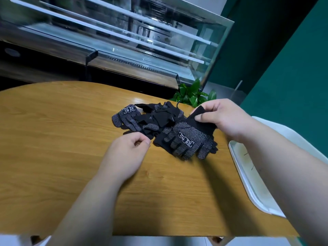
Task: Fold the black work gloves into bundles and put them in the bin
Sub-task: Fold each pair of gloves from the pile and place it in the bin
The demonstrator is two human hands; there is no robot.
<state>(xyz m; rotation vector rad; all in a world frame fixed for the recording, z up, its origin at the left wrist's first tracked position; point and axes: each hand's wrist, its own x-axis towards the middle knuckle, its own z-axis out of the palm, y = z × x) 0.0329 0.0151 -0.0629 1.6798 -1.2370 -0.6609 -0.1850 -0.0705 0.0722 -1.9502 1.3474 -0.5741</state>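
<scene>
The right hand pinches the cuff of a dotted black work glove, its fingers hanging toward the near edge of the wooden table. The left hand hovers curled at the near left edge of the glove pile; whether it grips fabric is unclear. The gloves' white printed characters are unreadable. The white bin, on the right, is partly hidden by the forearm.
</scene>
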